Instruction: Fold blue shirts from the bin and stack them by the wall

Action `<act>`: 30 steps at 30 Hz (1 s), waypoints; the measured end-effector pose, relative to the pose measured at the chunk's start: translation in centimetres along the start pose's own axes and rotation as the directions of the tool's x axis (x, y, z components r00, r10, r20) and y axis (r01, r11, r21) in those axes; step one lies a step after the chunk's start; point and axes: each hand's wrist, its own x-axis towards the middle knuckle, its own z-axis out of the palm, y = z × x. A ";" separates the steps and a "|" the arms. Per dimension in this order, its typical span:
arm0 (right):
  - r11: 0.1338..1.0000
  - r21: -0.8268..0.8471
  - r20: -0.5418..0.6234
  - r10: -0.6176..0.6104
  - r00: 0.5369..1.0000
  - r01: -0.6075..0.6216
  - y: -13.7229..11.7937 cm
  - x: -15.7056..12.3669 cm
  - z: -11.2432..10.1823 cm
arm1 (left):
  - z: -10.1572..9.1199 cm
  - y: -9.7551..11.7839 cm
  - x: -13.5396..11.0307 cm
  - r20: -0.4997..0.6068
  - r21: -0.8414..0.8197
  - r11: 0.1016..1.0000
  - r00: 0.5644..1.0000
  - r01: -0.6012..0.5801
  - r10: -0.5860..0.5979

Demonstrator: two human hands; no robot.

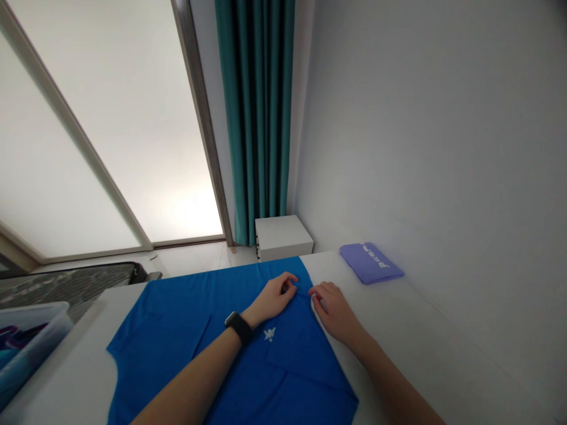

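1. One blue shirt (177, 330) lies flat at lower centre of the table (425, 342).
2. Left hand (274, 298) and right hand (334, 310) both pinch its far edge.
3. One folded purple cloth (371, 262) lies right of centre, with bare tabletop around it.

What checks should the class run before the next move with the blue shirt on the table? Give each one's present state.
1. Blue shirt spread on the white table: ok.
2. Left hand pinches the shirt's far edge: ok.
3. Right hand grips the same edge: cannot tell, its fingers hide the cloth.
4. Folded purple cloth lies apart from the shirt: ok.
5. Plastic bin stands apart from the shirt: ok.
6. Shirt's near end lies flat: cannot tell, out of frame.
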 end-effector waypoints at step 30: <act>0.987 0.160 0.030 0.021 0.999 -0.025 -2.8 -7.7 -2.4 | -0.9 1.1 -0.4 0.157 0.496 0.865 0.988 -0.073 -0.006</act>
